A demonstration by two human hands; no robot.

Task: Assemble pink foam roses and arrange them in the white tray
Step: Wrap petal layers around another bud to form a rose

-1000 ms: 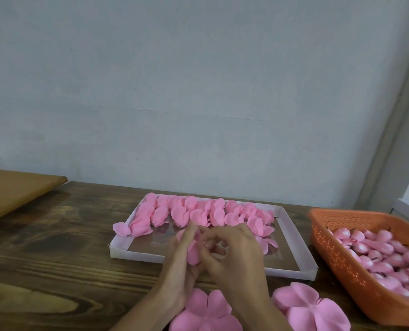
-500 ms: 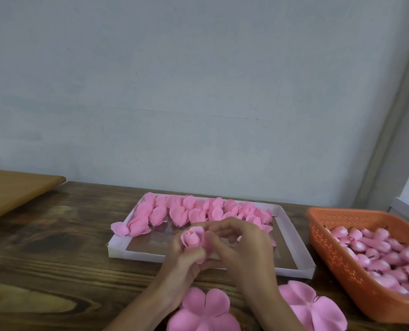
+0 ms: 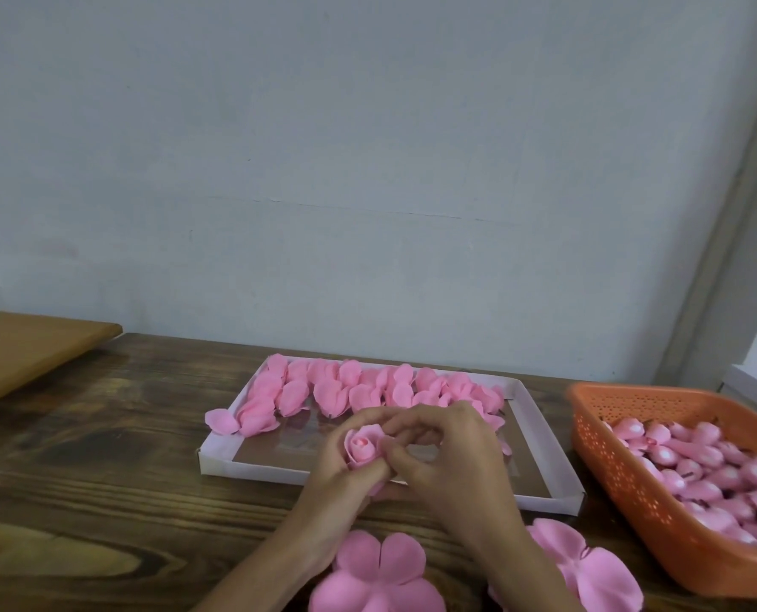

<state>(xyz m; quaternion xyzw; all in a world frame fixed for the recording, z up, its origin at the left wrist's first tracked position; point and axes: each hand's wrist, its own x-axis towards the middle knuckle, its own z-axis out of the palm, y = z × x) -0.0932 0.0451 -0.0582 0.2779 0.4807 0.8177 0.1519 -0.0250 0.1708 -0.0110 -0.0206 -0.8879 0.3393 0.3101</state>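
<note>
Our left hand (image 3: 337, 474) cups a pink foam rose (image 3: 362, 448), our right hand (image 3: 447, 461) pinches its petal, white tray (image 3: 253, 466) just beyond, on worktop (image 3: 94, 470).

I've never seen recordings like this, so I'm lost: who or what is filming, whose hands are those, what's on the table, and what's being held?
There is no machine. One camera, worn on a person's head, looks forward and down at their bare hands. The left hand and right hand hold a small pink foam rose near a white cardboard tray, which has pink foam pieces lined along its far side. The tray sits on a dark wooden table. To the right, an orange plastic basket holds pink buds. Nearest the camera lie flat pink foam petal cut-outs.
</note>
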